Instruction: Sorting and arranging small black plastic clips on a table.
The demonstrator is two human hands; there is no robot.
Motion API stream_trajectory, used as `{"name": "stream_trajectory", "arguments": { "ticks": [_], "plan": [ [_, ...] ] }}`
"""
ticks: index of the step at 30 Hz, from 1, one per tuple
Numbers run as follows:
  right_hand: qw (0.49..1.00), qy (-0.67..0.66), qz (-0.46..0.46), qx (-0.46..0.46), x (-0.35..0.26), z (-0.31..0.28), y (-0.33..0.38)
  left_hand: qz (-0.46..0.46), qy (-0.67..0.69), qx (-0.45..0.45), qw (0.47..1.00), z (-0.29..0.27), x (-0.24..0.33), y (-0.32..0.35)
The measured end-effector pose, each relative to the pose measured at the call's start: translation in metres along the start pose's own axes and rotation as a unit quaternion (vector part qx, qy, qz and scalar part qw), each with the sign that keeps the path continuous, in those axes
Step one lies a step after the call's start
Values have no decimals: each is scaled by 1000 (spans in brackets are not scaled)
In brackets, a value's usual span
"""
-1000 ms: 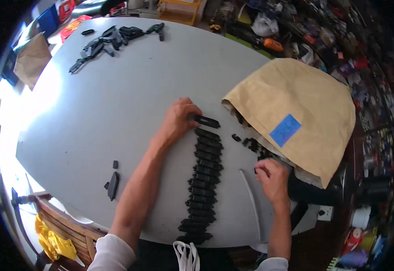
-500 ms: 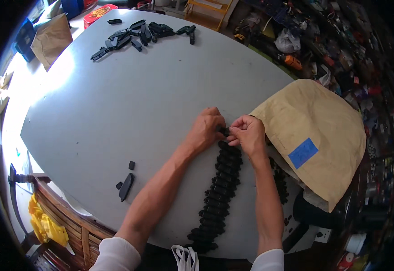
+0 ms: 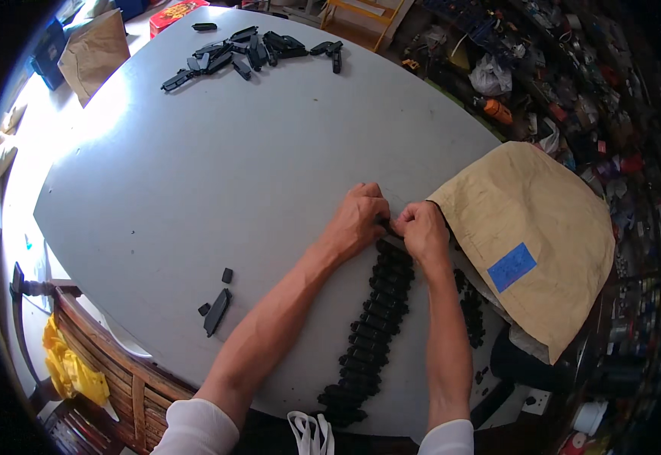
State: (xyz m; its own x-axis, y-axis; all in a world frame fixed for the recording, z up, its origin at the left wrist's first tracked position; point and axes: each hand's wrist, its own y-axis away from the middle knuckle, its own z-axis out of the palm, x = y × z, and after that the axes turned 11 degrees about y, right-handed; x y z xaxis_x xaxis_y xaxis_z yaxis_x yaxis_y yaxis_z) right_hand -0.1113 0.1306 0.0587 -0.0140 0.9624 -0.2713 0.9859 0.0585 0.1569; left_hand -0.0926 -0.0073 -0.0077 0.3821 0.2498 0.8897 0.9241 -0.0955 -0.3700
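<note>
My left hand [image 3: 364, 216] is closed around a small black plastic part [image 3: 393, 229], mostly hidden by the fingers. Pinched fingers of my right hand [image 3: 424, 233] meet the part's right end; whether they grip it or something smaller is hidden. Just below both hands, a long row of similar black plastic parts [image 3: 368, 334] lies side by side, running toward the table's near edge. By my left forearm rest a longer black piece [image 3: 217, 312] and a small black block [image 3: 227, 275].
A loose pile of black parts [image 3: 220, 57] lies at the far side of the grey table [image 3: 217, 167]. On the right, a large brown paper bag [image 3: 550, 220] with a blue patch leans over more small black pieces [image 3: 470, 307]. A wooden chair [image 3: 111, 356] stands at left.
My right hand has turned, its fingers curling more tightly beside the part. My left hand stays closed around it. The whole view has shifted slightly.
</note>
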Motion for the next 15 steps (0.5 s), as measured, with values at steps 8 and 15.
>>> {"name": "stream_trajectory", "arguments": {
  "ticks": [8, 15],
  "plan": [
    [991, -30, -64, -118, 18, 3, -34, 6, -8, -2, 1000, -3, 1, 0],
    [969, -150, -81, -181, 26, -1, -39, 20, -3, -2, 1000, -1, 1, -2]
  ]
}}
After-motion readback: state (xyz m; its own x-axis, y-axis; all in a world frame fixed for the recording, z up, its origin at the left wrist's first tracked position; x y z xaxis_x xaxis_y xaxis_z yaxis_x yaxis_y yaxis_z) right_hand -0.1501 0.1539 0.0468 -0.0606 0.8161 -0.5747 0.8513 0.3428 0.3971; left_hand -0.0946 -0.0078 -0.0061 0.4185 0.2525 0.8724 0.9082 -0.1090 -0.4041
